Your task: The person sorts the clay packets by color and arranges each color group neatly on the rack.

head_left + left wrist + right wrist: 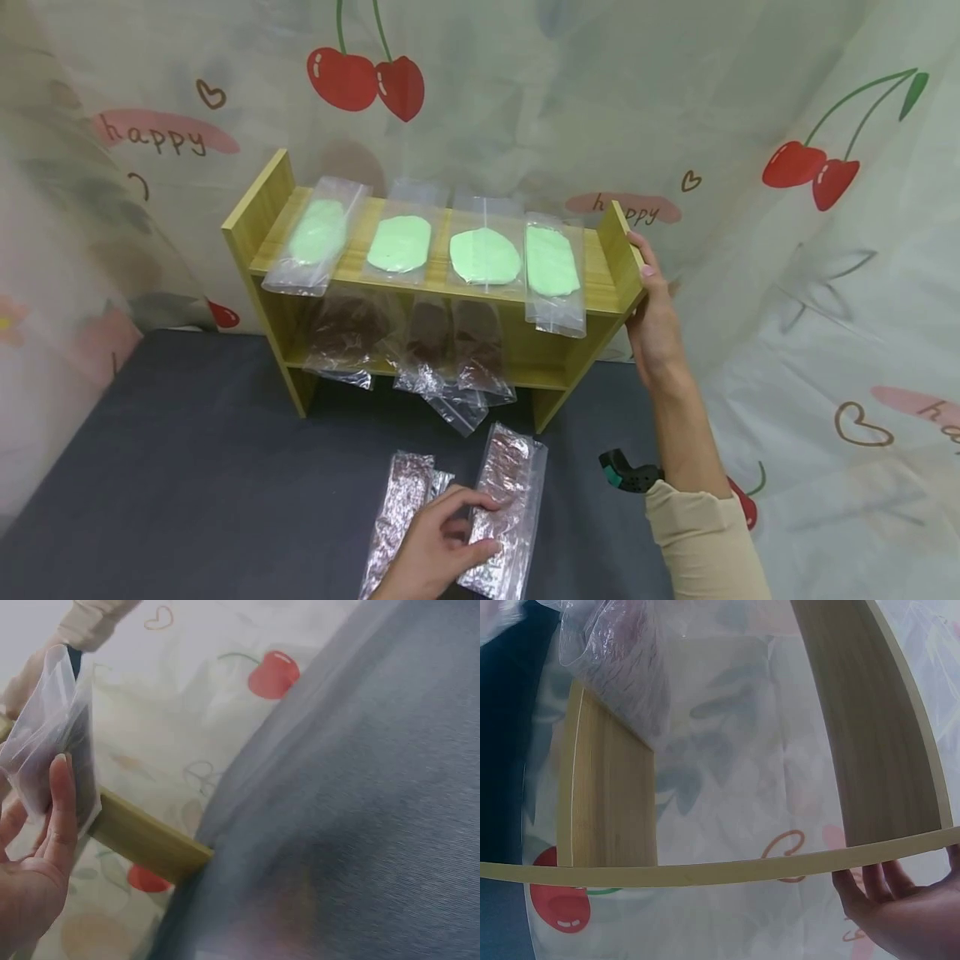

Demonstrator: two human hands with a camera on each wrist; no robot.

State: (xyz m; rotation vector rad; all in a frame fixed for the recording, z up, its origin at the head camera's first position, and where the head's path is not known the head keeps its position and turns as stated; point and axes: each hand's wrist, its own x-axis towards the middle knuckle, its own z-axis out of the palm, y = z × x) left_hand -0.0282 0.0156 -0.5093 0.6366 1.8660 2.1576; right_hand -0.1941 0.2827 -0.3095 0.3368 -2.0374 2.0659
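Observation:
My left hand (438, 546) holds a clear zip bag (517, 454) with dark, shiny contents between thumb and fingers, above the dark tabletop. In the left wrist view the thumb lies along the near face of this bag (84, 776). Under and beside the hand lies another such bag (401, 500), partly hidden. At the right end of a two-tier wooden shelf (600, 275), my right hand (654, 321) grips the side panel. The right wrist view has its fingers (877, 885) at the panel's edge.
Several bags with flat, pale green pieces (401, 244) lie on the upper tier. Bags with dark contents (348, 325) sit on the lower tier and overhang its front. A cherry-print cloth (480, 100) hangs behind. The dark tabletop (187, 467) extends left.

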